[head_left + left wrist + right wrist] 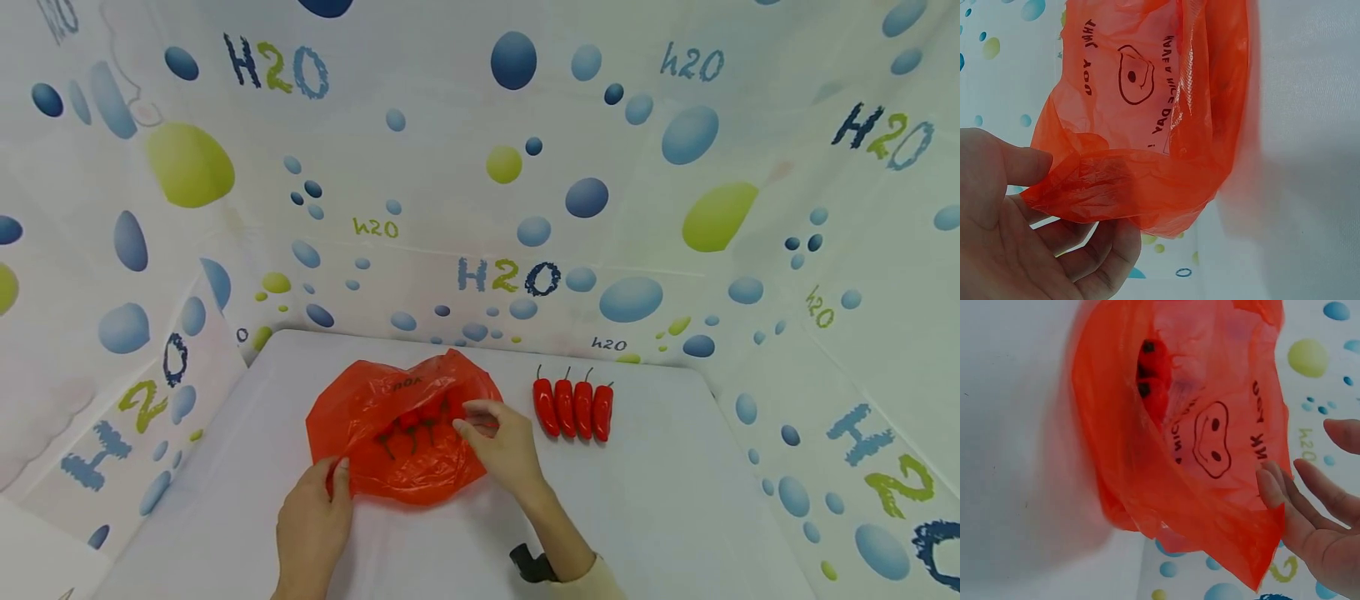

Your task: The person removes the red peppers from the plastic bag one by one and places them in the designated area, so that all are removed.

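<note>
A red plastic bag lies on the table with its mouth spread toward me. Inside it, several red chili peppers show their dark stems; the bag film covers part of them. My left hand pinches the bag's near left rim between thumb and fingers. At the right rim is my right hand, its fingers spread and the thumb apart from them. The right fingertips are at the bag's edge; whether they touch it I cannot tell. Printed lettering and a face drawing show on the film in both wrist views.
To the right of the bag, several red chili peppers lie side by side in a row, stems pointing away. The white table meets a curtain with blue and green dots at the back and sides.
</note>
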`<state>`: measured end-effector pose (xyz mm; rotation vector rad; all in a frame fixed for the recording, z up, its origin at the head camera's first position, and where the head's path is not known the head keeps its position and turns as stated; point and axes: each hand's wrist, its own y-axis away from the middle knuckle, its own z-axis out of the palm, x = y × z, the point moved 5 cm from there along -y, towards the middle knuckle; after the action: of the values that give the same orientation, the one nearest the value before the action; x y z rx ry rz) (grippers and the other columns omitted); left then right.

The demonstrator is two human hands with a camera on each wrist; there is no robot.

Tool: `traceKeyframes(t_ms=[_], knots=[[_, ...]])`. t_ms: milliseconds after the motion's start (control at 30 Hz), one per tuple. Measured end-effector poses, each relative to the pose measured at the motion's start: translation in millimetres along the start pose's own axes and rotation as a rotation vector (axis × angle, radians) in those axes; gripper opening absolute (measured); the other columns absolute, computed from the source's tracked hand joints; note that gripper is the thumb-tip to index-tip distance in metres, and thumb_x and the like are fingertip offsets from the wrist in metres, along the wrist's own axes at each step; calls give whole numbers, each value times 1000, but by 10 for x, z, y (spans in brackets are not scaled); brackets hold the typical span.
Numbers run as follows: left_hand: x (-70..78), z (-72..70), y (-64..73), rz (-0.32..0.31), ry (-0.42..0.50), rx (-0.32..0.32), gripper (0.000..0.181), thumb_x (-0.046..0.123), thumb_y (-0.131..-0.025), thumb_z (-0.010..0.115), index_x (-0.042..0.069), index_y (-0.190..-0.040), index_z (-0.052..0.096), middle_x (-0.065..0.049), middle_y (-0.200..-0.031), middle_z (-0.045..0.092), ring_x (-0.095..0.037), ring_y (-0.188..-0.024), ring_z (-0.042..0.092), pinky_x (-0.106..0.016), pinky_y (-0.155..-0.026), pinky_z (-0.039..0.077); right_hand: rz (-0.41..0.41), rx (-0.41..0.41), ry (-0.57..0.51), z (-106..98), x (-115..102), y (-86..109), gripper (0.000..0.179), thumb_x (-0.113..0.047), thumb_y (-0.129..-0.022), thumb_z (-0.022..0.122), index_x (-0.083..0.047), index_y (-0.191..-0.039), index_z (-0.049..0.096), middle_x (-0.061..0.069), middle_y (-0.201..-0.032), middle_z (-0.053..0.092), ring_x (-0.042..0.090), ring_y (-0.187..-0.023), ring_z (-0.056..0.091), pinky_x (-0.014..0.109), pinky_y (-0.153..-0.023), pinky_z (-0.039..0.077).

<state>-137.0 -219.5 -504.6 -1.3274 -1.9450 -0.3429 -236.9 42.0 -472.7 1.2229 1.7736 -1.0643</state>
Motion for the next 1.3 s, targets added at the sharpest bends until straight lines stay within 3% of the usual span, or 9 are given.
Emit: traceKeyframes(t_ms=[133,300,433,633,933,1167,1300], knots=[[-1,-2,10,-1,0,0,39,32,-110,50,1,-121,70,-23,-115,72,-51,-106,68,-69,-86,50,21,-38,52,74,33,-26,36,-29,-96,78,-14,-128,72,0,-118,74,17,-106,72,29,-87,60],[-5,-3,13,6,1,7,38,32,-110,50,1,-120,71,-23,-114,73,-50,-104,68,-69,-85,50,14,-97,105,201,88,-66,43,-26,-94,80,-7,-131,69,11,-126,73,28,-114,71,40,-92,60],[-8,1,16,1,1,-2,38,32,-110,50,1,-121,70,-23,-116,72,-50,-105,68,-69,-85,50,20,-146,177,310,115,-101,49,-28,-94,80,-4,-134,67,13,-131,70,33,-119,67,46,-97,58],[1,0,23,-2,0,-19,40,33,-111,49,1,-122,70,-23,-117,72,-50,-107,68,-70,-85,51,17,-199,272,465,150,-163,53,-27,-95,79,-4,-139,62,10,-136,67,30,-124,63,49,-100,56],[2,-5,37,2,-1,-10,38,32,-110,49,2,-121,71,-22,-117,72,-50,-107,68,-69,-86,50,91,-215,280,569,320,-239,61,-24,-94,78,1,-144,54,14,-138,63,31,-123,61,51,-100,56],[23,19,34,15,7,-8,37,32,-110,50,3,-119,71,-22,-115,73,-49,-105,69,-68,-85,51,64,-156,303,567,432,-327,57,-18,-92,79,5,-137,53,18,-126,66,32,-115,63,50,-100,55],[34,11,37,20,10,-6,36,30,-110,50,2,-118,71,-22,-114,73,-49,-104,69,-67,-85,51,68,-147,308,586,494,-404,34,-15,-92,76,3,-117,62,10,-92,67,23,-87,63,37,-77,57]])
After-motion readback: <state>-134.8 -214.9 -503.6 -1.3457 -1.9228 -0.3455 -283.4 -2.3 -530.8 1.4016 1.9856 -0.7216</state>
